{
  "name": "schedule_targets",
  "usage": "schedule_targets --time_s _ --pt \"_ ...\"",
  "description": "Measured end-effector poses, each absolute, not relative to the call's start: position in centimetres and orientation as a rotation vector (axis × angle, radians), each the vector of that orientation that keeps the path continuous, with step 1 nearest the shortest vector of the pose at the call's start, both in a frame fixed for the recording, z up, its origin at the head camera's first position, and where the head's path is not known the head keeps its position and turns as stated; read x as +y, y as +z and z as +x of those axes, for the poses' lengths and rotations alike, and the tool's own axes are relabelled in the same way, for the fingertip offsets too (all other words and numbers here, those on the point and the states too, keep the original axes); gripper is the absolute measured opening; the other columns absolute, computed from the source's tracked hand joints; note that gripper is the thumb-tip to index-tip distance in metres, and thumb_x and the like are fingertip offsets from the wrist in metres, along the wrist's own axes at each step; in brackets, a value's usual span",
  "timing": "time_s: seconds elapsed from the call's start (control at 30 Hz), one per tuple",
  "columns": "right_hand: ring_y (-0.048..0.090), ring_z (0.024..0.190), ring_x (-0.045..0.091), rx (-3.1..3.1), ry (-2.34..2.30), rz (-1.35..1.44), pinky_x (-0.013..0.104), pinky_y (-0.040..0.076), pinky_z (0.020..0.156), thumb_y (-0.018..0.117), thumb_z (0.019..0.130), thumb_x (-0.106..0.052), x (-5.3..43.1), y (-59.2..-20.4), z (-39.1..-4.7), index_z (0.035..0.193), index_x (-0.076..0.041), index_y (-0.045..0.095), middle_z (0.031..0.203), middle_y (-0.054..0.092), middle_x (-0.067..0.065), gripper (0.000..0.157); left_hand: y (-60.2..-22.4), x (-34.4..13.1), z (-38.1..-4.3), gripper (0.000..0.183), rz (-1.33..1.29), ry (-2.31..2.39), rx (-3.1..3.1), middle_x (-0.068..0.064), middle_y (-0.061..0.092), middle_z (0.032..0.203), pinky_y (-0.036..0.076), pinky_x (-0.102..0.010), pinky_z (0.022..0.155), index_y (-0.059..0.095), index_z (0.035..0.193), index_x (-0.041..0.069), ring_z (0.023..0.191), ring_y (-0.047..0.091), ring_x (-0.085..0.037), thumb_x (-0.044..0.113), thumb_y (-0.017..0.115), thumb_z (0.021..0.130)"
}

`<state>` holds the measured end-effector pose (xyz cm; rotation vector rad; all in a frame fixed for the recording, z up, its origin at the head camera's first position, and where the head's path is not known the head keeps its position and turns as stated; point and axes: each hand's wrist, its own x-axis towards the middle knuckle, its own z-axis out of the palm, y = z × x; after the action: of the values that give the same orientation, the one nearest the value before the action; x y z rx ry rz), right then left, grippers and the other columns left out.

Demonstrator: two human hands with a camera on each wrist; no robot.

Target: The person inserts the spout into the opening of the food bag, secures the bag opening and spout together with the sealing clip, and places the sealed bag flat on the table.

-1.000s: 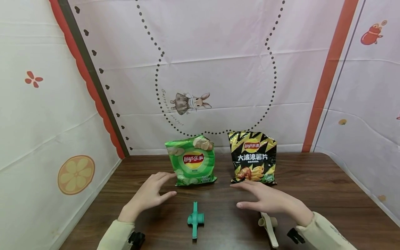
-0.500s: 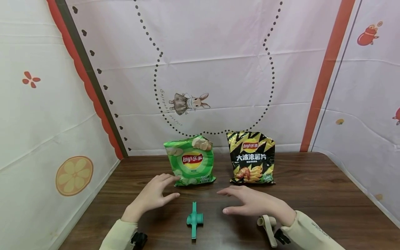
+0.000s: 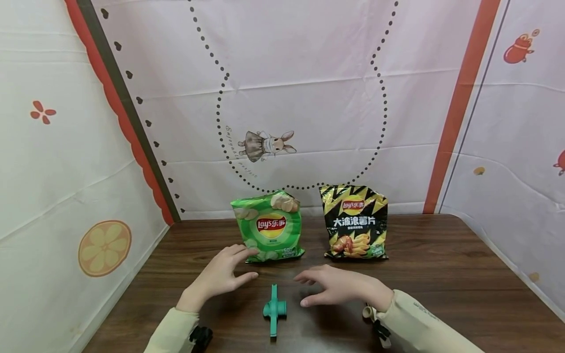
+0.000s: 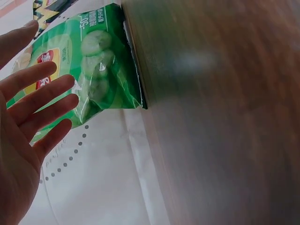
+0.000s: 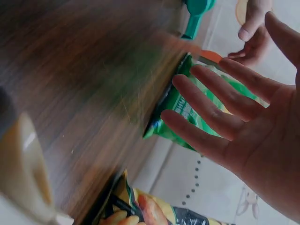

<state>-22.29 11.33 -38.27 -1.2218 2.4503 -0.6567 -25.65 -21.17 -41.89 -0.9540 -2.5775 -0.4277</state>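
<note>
The green chip bag [image 3: 267, 238] bore a red-and-yellow logo and pale chip pictures. The striped chip bag [image 3: 355, 230] showed black and yellow diagonals with white lettering. The first clip [image 3: 273, 310] was plain teal; the second clip [image 3: 368, 313] was beige. The tabletop [image 3: 441, 264] was dark brown, wood-grained. The sleeves [image 3: 423, 323] were pale cream. The whitish backdrop [image 3: 309, 117] carried black dotted lines, dark hearts and scalloped red edging.

Long sleeves, pale cream: left sleeve [image 3: 172, 332], right sleeve [image 3: 425, 321], both ending at the wrist. Right one has small dark print [image 3: 423, 310] along the forearm, unreadable. Black blocky device [image 3: 201, 337] at left cuff, similar black unit [image 3: 378, 330] at right. Left hand [image 3: 219, 276] and right hand [image 3: 339, 286] bare.
</note>
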Motion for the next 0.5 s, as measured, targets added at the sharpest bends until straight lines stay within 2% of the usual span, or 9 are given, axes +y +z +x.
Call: schedule_targets --time_s 0.5 --pt "0.063 0.106 0.011 2.332 -0.674 -1.236 0.026 0.05 0.087 0.059 0.092 -0.041 8.5 -39.4 -23.6 0.134 -0.011 0.051 0.124 0.063 0.004 0.052 -41.8 -20.8 -25.6 0.05 -0.951 -0.452 -2.577 0.007 0.06 0.119 0.046 -0.046 0.092 0.06 0.126 0.024 0.108 0.057 -0.014 0.044 0.071 0.082"
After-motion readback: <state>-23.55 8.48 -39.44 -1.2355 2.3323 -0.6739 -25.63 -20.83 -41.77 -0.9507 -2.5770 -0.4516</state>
